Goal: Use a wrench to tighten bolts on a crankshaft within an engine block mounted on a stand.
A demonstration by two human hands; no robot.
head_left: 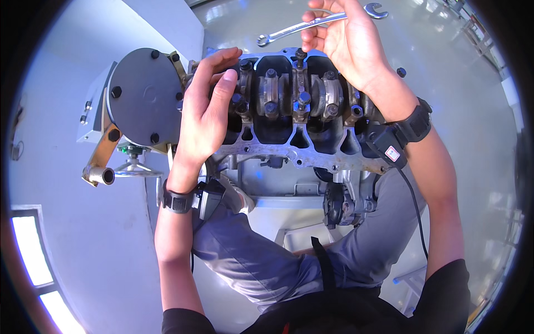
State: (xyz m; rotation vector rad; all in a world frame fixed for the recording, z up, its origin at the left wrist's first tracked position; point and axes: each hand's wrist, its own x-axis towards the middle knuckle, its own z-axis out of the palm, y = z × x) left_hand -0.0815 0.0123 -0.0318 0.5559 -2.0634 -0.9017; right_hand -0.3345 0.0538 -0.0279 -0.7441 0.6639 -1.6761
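Note:
An engine block [260,150] lies before me with its open underside up, showing the crankshaft [284,89] and several bearing caps [271,89] with dark bolts. Two bolts on the middle cap, the nearer bolt [303,100] among them, stand higher than the rest. My left hand [203,114] is over the block's left end, fingers stretched forward and thumb apart, gripping nothing visible. Above the far right edge of the block, my right hand [356,50] holds a silver combination wrench [288,32] across its fingers. The wrench's ring end points left and its open end right, clear of the bolts.
A round grey plate [146,96] with bolts carries the block's left end, beside a grey cabinet [61,122]. A crank handle [101,158] and a handwheel [136,171] stick out there. My legs straddle the stand's lower bar [278,202]. A cable [414,211] hangs along my right arm.

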